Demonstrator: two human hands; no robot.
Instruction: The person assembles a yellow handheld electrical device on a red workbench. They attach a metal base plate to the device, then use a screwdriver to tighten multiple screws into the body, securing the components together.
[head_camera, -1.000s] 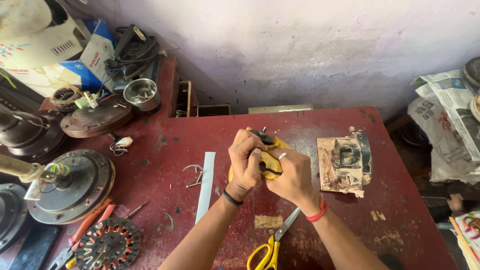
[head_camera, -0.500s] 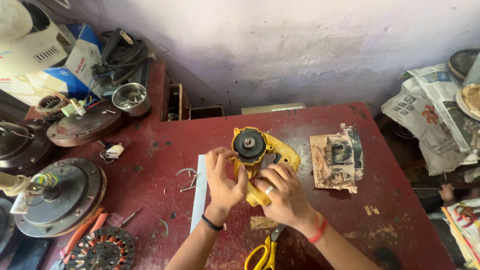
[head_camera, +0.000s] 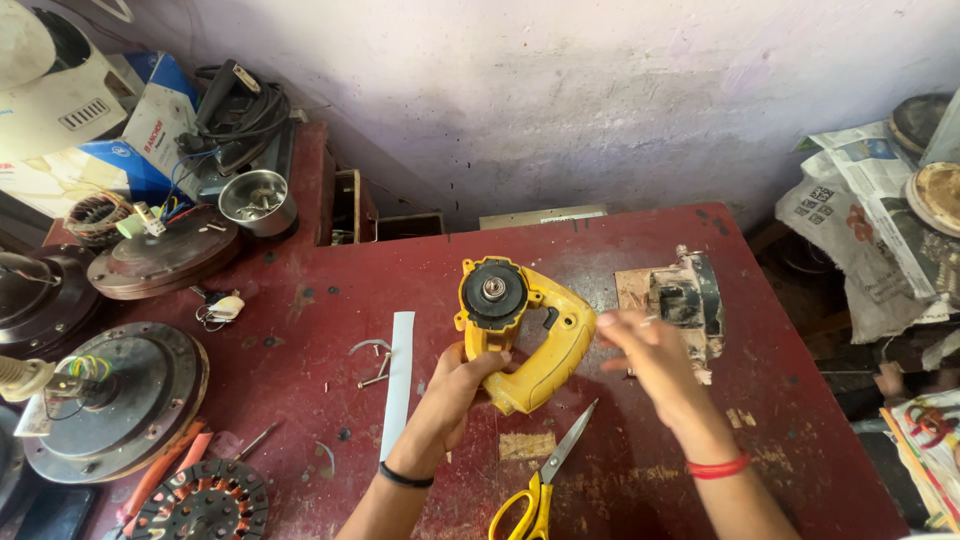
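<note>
Left hand: we grip the yellow power-tool housing from below, lifted off the red table.
Right hand: blurred, seemingly released, just right of the housing.
Scissors: between our wrists.

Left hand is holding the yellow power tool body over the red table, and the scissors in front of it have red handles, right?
Not quite. The head view shows the scissors with yellow handles, not red. The rest holds: the left hand grips the yellow power tool body above the red table, with the scissors lying on the table just in front of it.
</note>
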